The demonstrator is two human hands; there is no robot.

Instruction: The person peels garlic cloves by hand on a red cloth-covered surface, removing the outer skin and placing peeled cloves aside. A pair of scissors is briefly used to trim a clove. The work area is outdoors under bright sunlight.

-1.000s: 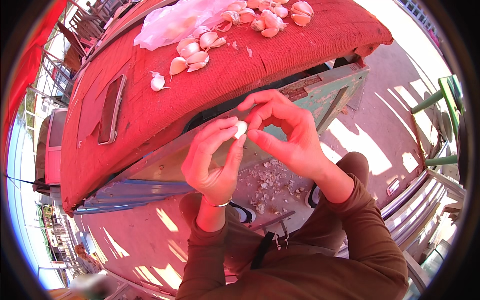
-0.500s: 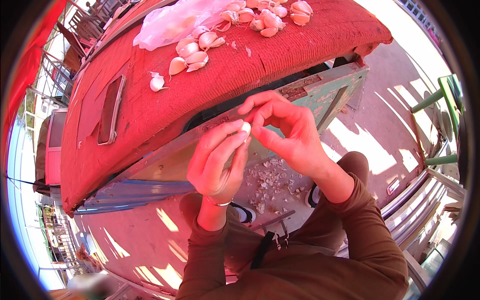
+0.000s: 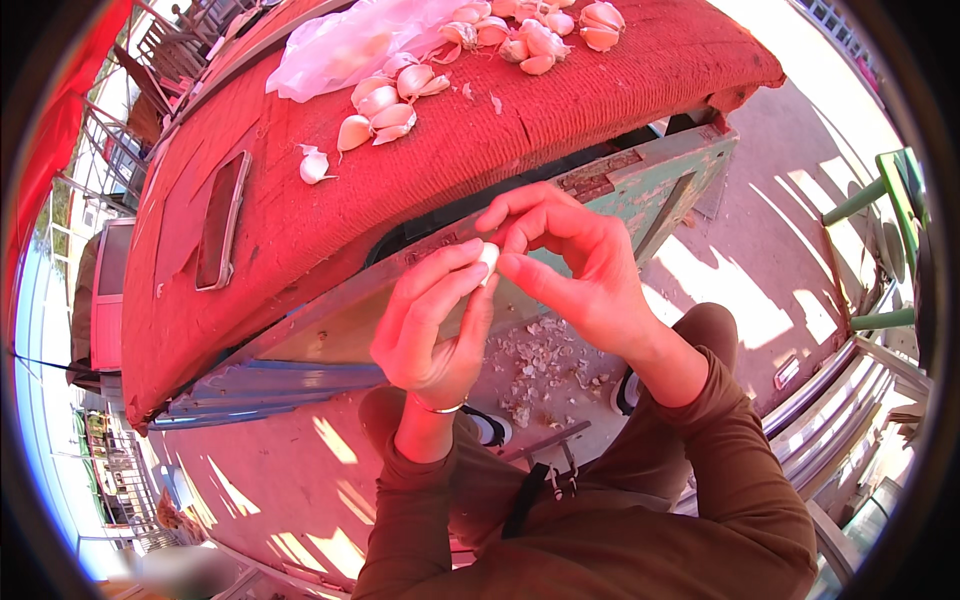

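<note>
Garlic clove (image 3: 488, 262), small and pale, sits pinched between both hands in front of the near edge of the tabletop (image 3: 560, 130), which is covered in red cloth. Left hand (image 3: 432, 325) closes its thumb and forefinger narrowly on the clove from below; a thin bangle (image 3: 438, 407) circles its wrist. Right hand (image 3: 575, 270) grips the same clove from above and the right, fingers curled tight. Loose garlic cloves (image 3: 385, 110) lie near the far edge of the tabletop beside a clear plastic bag (image 3: 345, 45), with 1 separate clove (image 3: 313, 166) nearer the middle. A flat dark phone (image 3: 220, 220) rests toward the left edge. Papery peelings (image 3: 540, 365) litter the floor below the hands.
</note>
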